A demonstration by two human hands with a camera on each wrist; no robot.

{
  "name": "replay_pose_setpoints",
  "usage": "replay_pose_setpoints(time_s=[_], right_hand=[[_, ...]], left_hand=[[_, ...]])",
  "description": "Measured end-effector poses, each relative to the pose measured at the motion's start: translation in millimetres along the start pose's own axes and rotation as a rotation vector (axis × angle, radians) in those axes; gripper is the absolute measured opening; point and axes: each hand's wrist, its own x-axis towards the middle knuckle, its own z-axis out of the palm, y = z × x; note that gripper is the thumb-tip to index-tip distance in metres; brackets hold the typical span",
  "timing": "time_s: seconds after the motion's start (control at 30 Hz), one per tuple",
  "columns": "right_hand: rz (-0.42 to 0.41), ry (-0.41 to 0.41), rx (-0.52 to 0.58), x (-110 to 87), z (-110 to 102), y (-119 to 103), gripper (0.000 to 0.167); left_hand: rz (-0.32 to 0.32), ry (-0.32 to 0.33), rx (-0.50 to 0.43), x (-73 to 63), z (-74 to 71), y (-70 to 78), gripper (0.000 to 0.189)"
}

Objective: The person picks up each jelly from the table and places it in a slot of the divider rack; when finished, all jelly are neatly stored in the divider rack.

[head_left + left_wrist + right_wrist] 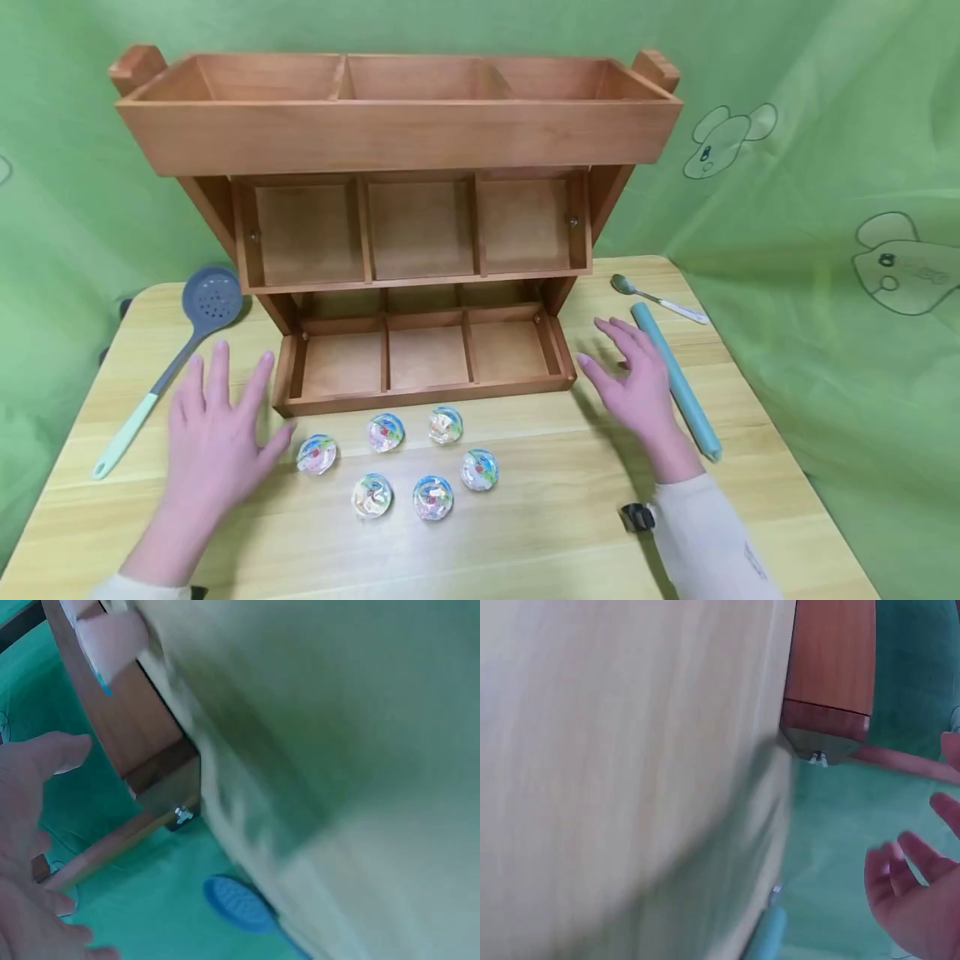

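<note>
My left hand (213,442) is over the table's left part with fingers spread, holding nothing. On the other side my right hand (636,387) hovers with fingers apart, also holding nothing. Between them stands a brown wooden three-tier rack (405,137), each tier divided into three bare compartments. Several small round cups with colourful printed lids lie in front of it; the leftmost cup (317,454) is nearest my left thumb. In the left wrist view the left hand (30,832) is beside the rack's end (161,776). The right wrist view shows the right hand (922,900) apart from the rack.
A slotted skimmer (213,300) with a pale green handle lies left of the rack. To the right are a spoon (660,302) and a teal cylindrical roll (678,383). Green cloth (810,100) hangs behind the wooden table (555,533) and along its sides.
</note>
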Motion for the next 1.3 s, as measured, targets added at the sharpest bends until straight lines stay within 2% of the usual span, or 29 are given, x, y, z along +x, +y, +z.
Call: replay_pose_setpoints(time_s=[0.1,0.2,0.3,0.4,0.53,0.7,0.83,0.93,1.13,1.3], right_hand=[[0.075,-0.053,0.142,5.6,6.9,5.9,0.046],[0.221,-0.147,0.284,14.4,12.0,11.5,0.043],[0.384,-0.249,0.438,25.6,16.1,17.4,0.046],[0.507,-0.333,0.567,36.3,20.9,24.5,0.050],[0.590,-0.408,0.683,45.4,28.8,33.3,0.051],[0.614,-0.448,0.750,50.8,36.2,41.0,0.050],[0.615,-0.437,0.764,52.2,37.9,44.3,0.048],[0.612,-0.441,0.779,52.0,38.8,45.6,0.049],[0.609,-0.439,0.788,50.8,40.9,46.7,0.049],[0.605,-0.446,0.783,50.2,44.8,48.3,0.049]], left_hand=[[-0.026,0.017,-0.222,-9.2,4.7,3.6,0.096],[-0.076,-0.008,-0.413,-17.2,8.2,6.1,0.094],[-0.129,-0.066,-0.546,-23.1,11.0,7.0,0.093],[-0.198,-0.160,-0.675,-26.4,15.3,6.6,0.090],[-0.300,-0.271,-0.833,-28.7,22.6,5.6,0.081],[-0.359,-0.312,-0.961,-27.6,28.5,6.7,0.075],[-0.370,-0.325,-1.033,-24.7,31.7,8.5,0.068],[-0.364,-0.337,-1.042,-23.8,33.6,9.8,0.063],[-0.338,-0.346,-0.993,-24.7,35.7,11.8,0.058],[-0.304,-0.319,-0.934,-28.8,38.7,12.6,0.054]])
